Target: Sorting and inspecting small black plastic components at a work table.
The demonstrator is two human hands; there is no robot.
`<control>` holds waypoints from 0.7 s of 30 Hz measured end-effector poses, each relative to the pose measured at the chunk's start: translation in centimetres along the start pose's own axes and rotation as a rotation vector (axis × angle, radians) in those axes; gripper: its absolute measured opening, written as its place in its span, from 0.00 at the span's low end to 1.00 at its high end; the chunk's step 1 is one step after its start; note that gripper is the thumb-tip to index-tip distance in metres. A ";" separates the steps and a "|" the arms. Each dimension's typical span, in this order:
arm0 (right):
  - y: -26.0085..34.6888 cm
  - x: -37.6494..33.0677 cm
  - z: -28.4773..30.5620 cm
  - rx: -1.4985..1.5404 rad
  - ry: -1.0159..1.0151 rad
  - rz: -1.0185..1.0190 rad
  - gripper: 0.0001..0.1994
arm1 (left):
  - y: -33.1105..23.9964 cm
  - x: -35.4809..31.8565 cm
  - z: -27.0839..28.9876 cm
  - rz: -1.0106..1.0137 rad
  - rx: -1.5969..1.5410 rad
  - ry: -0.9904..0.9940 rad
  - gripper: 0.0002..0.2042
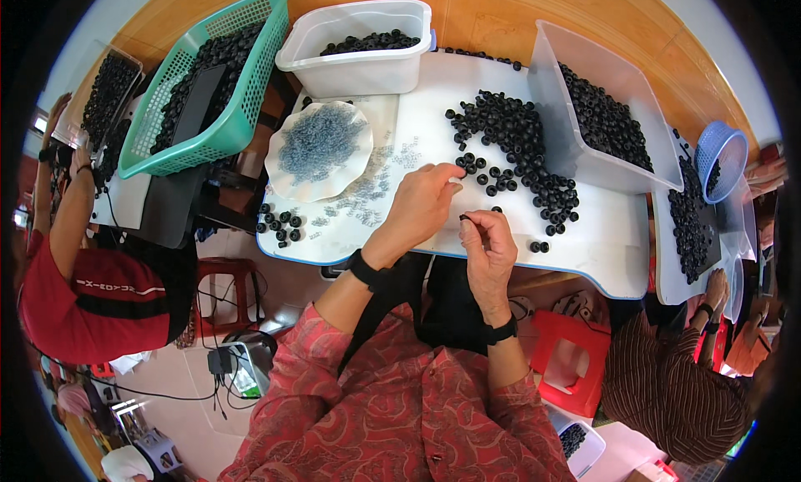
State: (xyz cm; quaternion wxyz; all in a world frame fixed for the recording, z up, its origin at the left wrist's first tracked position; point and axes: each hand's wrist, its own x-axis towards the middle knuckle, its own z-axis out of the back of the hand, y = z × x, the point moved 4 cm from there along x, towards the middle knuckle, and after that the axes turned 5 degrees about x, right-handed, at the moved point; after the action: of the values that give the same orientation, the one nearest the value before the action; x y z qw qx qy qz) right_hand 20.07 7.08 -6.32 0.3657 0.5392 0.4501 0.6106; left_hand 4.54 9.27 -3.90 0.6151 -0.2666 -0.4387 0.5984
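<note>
Over the white table (509, 269), my left hand (417, 205) reaches in with its fingertips drawn together beside a few loose black parts. What they hold, if anything, is too small to make out. My right hand (491, 250) is closed, thumb against fingers, on a small black piece (465, 218). Just beyond my hands lies a pile of small round black parts (501, 128), several with a hole in the middle. A white wavy-edged plate (288, 182) to the left holds a heap of tiny clear plastic pieces (321, 144).
A white tub (359, 73) and a translucent bin (584, 161), both holding black parts, stand at the back. A green basket (242, 107) is at left. Co-workers sit on both sides, near a red stool (571, 361) at right. Clear pieces (367, 190) lie scattered beside the plate.
</note>
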 end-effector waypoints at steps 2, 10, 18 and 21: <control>-0.1 -0.1 0.0 -0.008 -0.002 -0.014 0.04 | -0.5 0.6 0.0 -0.130 0.314 -0.092 0.12; 0.2 0.0 0.0 -0.079 0.008 0.034 0.05 | 0.3 1.4 -0.1 -0.032 0.337 -0.033 0.15; 0.6 0.1 0.0 -0.121 0.014 0.056 0.05 | -0.2 1.9 -0.1 -0.024 0.359 -0.015 0.13; 0.8 0.1 -0.1 -0.128 0.018 0.076 0.05 | 0.1 1.9 -0.1 -0.019 0.329 0.025 0.13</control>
State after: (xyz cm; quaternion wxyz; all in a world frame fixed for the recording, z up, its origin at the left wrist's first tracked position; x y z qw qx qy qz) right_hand 19.95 6.91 -5.52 0.3717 0.5259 0.3928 0.6565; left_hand 4.42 11.14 -3.65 0.6613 -0.1656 -0.3297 0.6531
